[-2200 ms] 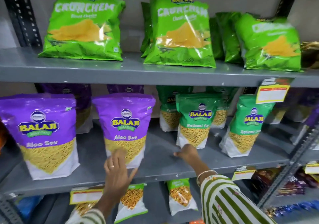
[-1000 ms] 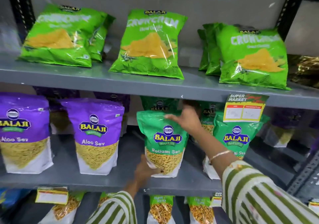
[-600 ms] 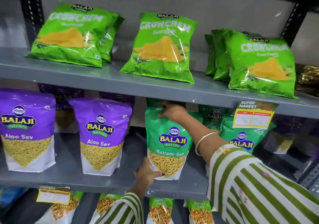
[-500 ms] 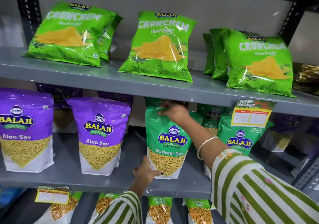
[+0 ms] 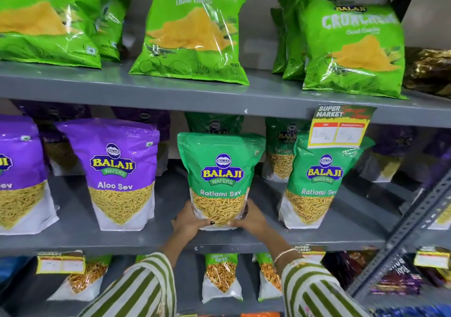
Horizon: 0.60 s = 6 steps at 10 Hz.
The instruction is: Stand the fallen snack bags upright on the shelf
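Note:
A green Ratlami Sev bag (image 5: pixel 220 170) stands upright at the front of the middle grey shelf (image 5: pixel 146 241). My left hand (image 5: pixel 189 221) grips its lower left corner and my right hand (image 5: pixel 251 219) grips its lower right corner, thumbs meeting under the bag's front. A second green Ratlami Sev bag (image 5: pixel 317 185) stands upright to its right. Two purple Aloo Sev bags (image 5: pixel 117 170) stand upright to the left. More green and purple bags stand behind them in shadow.
Light green Crunchem chip bags (image 5: pixel 195 31) lean back on the top shelf (image 5: pixel 170 92). A yellow price tag (image 5: pixel 338 131) hangs from that shelf's edge. Small Chana Garam packets (image 5: pixel 220 277) stand on the lower shelf. A slotted metal upright (image 5: pixel 410 224) runs along the right.
My right hand has come down from the top of the green Ratlami Sev bag to its lower right corner. Both hands now hold the bag's base. The camera has moved closer.

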{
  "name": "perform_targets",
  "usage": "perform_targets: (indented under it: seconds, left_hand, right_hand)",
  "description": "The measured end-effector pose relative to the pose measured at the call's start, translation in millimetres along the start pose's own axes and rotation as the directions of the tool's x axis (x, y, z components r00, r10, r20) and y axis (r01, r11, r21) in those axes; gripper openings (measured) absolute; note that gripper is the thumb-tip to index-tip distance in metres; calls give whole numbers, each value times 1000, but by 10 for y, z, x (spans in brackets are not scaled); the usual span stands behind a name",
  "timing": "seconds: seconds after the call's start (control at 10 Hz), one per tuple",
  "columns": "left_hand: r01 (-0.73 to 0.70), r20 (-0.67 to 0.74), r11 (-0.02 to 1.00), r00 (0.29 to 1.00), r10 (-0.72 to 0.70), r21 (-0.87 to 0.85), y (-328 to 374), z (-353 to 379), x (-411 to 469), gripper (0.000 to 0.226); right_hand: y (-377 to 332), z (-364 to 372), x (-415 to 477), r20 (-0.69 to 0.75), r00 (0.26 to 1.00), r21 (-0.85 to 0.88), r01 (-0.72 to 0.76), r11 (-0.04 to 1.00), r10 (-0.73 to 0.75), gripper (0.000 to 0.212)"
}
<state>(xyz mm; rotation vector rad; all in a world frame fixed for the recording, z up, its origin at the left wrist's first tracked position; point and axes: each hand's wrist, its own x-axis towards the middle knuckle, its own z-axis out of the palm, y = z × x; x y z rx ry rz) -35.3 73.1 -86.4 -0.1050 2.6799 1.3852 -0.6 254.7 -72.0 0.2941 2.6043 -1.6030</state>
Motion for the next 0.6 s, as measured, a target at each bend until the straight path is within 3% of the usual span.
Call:
perform_targets:
  seconds: [0.2,0.5,0.6]
  left_hand:
    - [16,-3,999,1000,-16,30,-31,-19,-25,47]
    - [9,3,1000,1000,-9,-26,-50,5,-31,67]
    - [-51,-40,998,998,53,44,-45,-20,-93,84]
  right_hand:
    - [42,87,15,-122,992,-38,-17,999,13,72]
    - [23,86,-36,-65,998,-63,-26,998,22,75]
    - [-24,85,-114,-160,987,-40,25,999,-31,111]
